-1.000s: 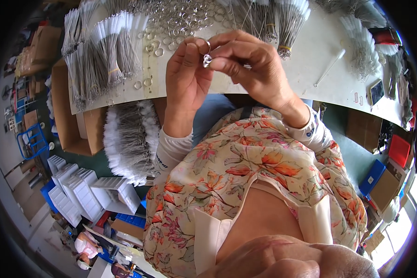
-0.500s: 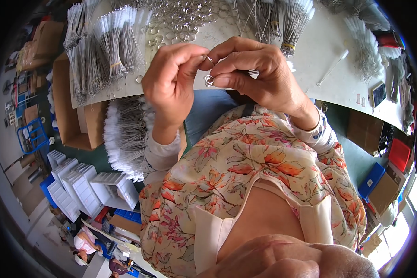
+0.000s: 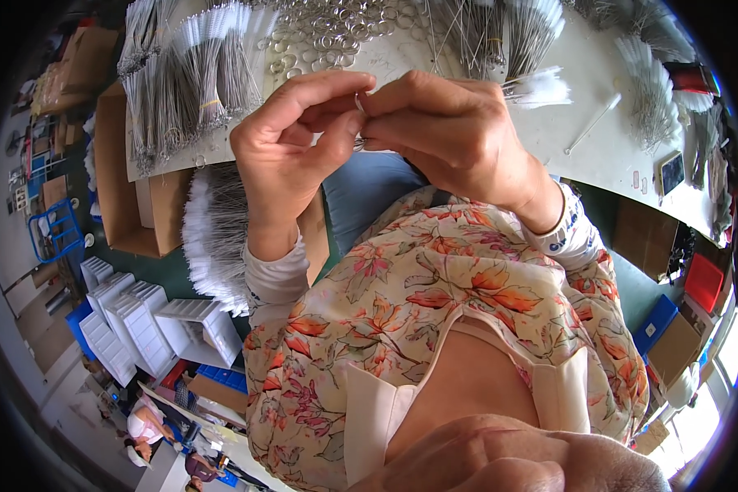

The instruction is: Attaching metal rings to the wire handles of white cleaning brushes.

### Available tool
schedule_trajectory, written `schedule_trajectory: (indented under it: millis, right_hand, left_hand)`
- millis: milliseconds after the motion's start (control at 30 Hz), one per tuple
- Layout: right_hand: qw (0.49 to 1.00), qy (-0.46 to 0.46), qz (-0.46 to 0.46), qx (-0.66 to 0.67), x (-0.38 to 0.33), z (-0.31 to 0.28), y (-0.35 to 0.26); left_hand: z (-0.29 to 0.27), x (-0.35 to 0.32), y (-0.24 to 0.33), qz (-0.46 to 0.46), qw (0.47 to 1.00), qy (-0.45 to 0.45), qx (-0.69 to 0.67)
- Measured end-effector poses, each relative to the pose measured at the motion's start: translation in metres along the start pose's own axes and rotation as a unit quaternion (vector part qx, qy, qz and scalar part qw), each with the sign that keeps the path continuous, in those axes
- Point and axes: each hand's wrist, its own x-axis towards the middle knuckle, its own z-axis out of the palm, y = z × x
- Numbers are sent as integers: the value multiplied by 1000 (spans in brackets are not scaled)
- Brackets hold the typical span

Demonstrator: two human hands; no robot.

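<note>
My left hand [image 3: 291, 152] and my right hand [image 3: 455, 131] meet fingertip to fingertip in front of my chest. Between them they pinch a small metal ring [image 3: 358, 102], mostly hidden by the fingers. A thin white-tipped wire brush [image 3: 537, 88] sticks out to the right from behind my right hand; whether that hand grips it is unclear. Just beyond the hands, several loose metal rings [image 3: 332, 29] lie in a heap on the white table [image 3: 607, 148].
Bundles of thin wire brushes [image 3: 193, 78] lie on the table at the left, more [image 3: 656, 90] at the right. A cardboard box [image 3: 135, 205] and a white brush pile [image 3: 213, 238] sit below the table edge. White crates [image 3: 139, 320] stand on the floor at left.
Both hands have come closer to my body and lower in view, still pinched together on the ring. The left hand's fingers have curled further over it.
</note>
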Motion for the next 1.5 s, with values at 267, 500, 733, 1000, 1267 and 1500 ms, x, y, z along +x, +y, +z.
schedule_trajectory:
  millis: [267,500,733,1000,1267,1500]
  right_hand:
    - [821,11,373,433,6,-5,-4]
    - [841,-12,370,394,11,-4,8]
    - [875,-96,354,317,12,-5,13]
    - [979,-51,148,-128,-50,68,51]
    - [974,-100,99,-178,-50,87,73]
    - [884,13,367,-288,-27,-30,162]
  left_hand:
    - [7,-1,1,88,987,36,127]
    - [4,8,-5,95,985,22,141]
    - [-11,14,-1,61,989,-43,124]
    - [-85,48,-77,-203,910,-182,313]
    - [-137,95,-137,-186,656,-106,724]
    - [-133,87,-129,-141,680,12,719]
